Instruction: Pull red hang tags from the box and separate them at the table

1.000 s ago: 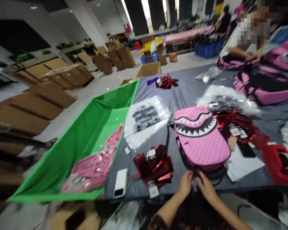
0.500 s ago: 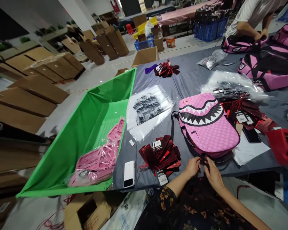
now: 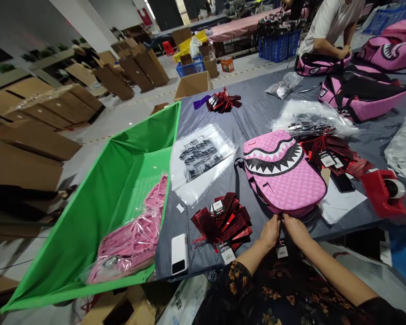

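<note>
A pink backpack (image 3: 287,180) with a shark-mouth print lies on the grey-covered table, its near end toward me. At that end my left hand (image 3: 269,234) and my right hand (image 3: 296,232) almost meet, both with fingers pinched together. Just below the fingertips dangles a black-and-white hang tag (image 3: 282,251). Its cord seems to run up between the fingers, but is too fine to see clearly. Left of my hands lies a heap of dark red tags (image 3: 225,221). Another red tag heap (image 3: 334,153) sits right of the backpack.
A green fabric bin (image 3: 84,216) at the left holds pink bagged goods (image 3: 131,239). On the table are printed plastic bags (image 3: 203,158), a white power bank (image 3: 179,254), a black phone (image 3: 342,183) and a red tape dispenser (image 3: 382,194). Across the table, a person (image 3: 325,34) handles pink bags.
My hands have come closer together at the backpack's near end. The hang tag now shows below them. The whole view has shifted slightly.
</note>
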